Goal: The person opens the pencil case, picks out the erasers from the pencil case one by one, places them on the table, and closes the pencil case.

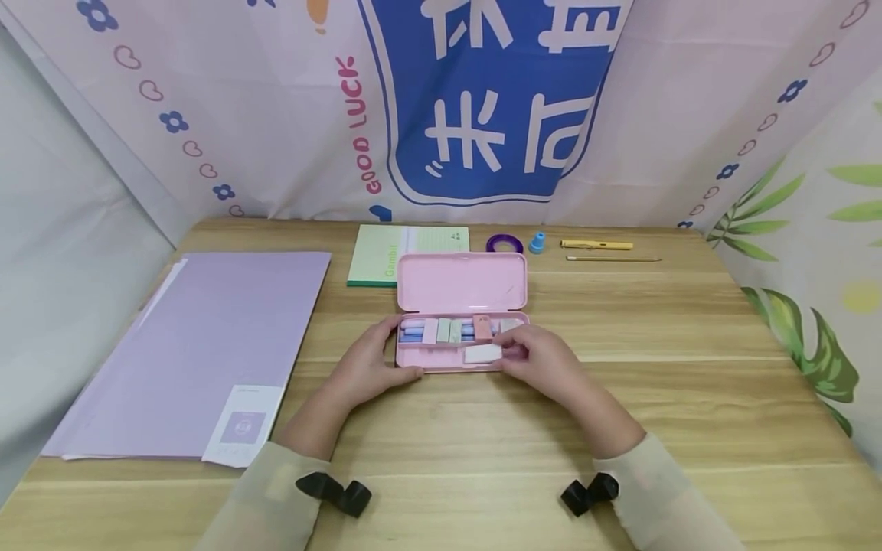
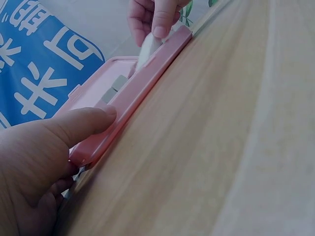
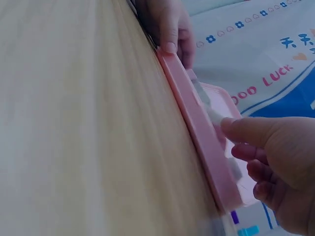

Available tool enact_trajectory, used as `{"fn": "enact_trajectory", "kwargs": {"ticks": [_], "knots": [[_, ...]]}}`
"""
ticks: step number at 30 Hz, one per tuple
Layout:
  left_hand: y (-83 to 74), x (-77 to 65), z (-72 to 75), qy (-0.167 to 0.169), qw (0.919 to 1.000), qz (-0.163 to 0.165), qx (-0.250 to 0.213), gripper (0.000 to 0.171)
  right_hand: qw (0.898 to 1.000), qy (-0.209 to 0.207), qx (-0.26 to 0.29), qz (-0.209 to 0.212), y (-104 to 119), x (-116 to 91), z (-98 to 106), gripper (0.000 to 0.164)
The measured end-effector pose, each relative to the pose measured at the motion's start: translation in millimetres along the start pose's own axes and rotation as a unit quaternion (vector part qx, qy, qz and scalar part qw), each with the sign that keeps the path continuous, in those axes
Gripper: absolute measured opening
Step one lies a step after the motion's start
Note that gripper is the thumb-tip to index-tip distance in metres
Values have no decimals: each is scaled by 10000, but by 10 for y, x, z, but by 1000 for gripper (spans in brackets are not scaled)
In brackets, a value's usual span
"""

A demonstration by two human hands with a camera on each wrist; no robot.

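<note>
A pink pencil case [image 1: 462, 282] lies on the table with its lid raised toward the back. My left hand [image 1: 367, 366] grips its left end, thumb [image 2: 93, 123] at the front wall. Between thumb and fingers my right hand [image 1: 546, 366] pinches a white eraser [image 1: 482, 353], held over the front right part of the case. Across the case's back half lie bluish pens [image 1: 412, 330], with a pink block [image 1: 430, 331], two grey-green blocks [image 1: 449, 331] and a coral block [image 1: 481, 329] on top. Another pale block is partly hidden by the right fingers.
Behind the case lies a green notebook [image 1: 372, 252]. A purple tape roll [image 1: 504, 239], a small blue cone-shaped piece [image 1: 537, 243], a yellow pen [image 1: 596, 245] and a pencil [image 1: 613, 259] lie at the back right. A large lilac folder [image 1: 207, 344] covers the table's left side.
</note>
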State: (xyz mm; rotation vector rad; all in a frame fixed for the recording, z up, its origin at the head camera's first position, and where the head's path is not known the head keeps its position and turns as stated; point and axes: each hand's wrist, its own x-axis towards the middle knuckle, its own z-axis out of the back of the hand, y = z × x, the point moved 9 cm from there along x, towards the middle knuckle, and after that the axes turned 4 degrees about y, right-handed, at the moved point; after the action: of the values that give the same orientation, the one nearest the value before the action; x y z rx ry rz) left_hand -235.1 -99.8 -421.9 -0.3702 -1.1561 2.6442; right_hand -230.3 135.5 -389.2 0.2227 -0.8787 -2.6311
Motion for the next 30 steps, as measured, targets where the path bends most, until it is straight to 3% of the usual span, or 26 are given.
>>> {"fn": "enact_trajectory", "kwargs": {"ticks": [4, 7, 12, 17, 22, 30], "knots": [[1, 3, -6, -14, 10000, -14, 7, 98, 9974, -436, 479, -327, -190, -93, 247, 29], [-2, 6, -7, -22, 10000, -9, 7, 97, 9906, -866, 755, -736, -475, -218, 504, 33], [-1, 9, -7, -15, 10000, -22, 8, 97, 9747, -1597, 720, -1389, -1139, -514, 937, 41], [14, 12, -3, -6, 10000, 13, -31, 97, 9473, -2171, 674, -2259, -1874, -831, 1261, 51], [44, 11, 7, 1, 9999, 97, -54, 98, 9306, -2233, 830, -2780, -2290, -959, 1386, 61], [36, 31, -18, 41, 9999, 58, -71, 97, 9363, -1971, 416, -2876, -2457, -931, 1408, 60]]}}
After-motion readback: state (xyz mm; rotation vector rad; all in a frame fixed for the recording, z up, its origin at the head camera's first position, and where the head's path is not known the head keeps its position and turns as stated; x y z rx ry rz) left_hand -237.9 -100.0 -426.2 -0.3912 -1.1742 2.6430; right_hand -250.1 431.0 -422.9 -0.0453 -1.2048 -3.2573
